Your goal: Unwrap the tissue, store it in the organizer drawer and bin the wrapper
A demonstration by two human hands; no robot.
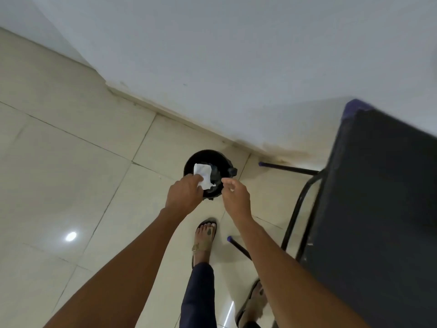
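A small round black bin (192,161) stands on the tiled floor near the wall. My left hand (185,194) is held over its near rim, fingers closed on a white wrapper (203,174) that hangs above the bin's opening. My right hand (236,196) hovers just right of the wrapper, over the bin's right edge, fingers loosely curled and apart, holding nothing that I can see. Dark crumpled contents show inside the bin. No tissue or organizer drawer is in sight.
A dark table (378,209) with black metal legs (289,168) and purple feet fills the right side, close to my right arm. A white wall (236,55) runs behind the bin. My sandalled foot (205,235) stands just short of the bin on cream floor tiles (71,174).
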